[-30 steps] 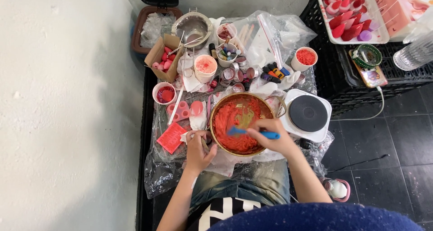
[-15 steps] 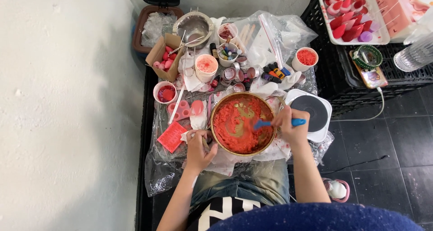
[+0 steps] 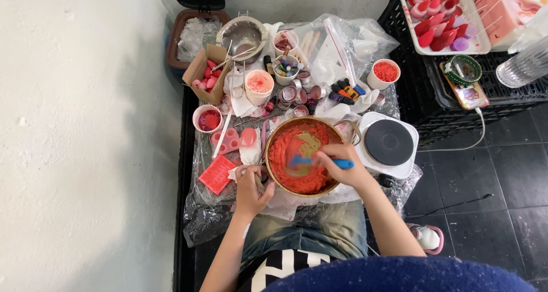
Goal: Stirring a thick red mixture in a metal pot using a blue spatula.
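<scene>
The pan, a round gold-rimmed one, sits at the near middle of the plastic-covered tabletop and holds a thick red-orange paste, scraped thin at the centre where bare metal shows. The right hand reaches over the pan's right rim, its fingers clenched around a blue spatula whose blade lies in the paste. The left hand is at the pan's left rim, fingers closed on the pan's handle, which is mostly hidden under them.

Just right of the pan stands a white hot plate with a black disc, touching or nearly touching the rim. Left of the pan lie a red square mould and a pink mould with round hollows. Further left of the pan is a white cup with dark red matter; behind the pan, another cup holds pale pink matter, and behind and right of it a third cup holds red granules. Small tins cluster directly behind the pan. Far behind it sit a steel bowl with a strainer and a cardboard box of pink pieces.

Things crowd the pan on the left, behind and right; only its near side, toward the person's lap, is open. Right of the hot plate the black floor lies bare, and well behind and right of the pan a white tray of red and pink shapes rests on a black crate. A white wall borders the left side.
</scene>
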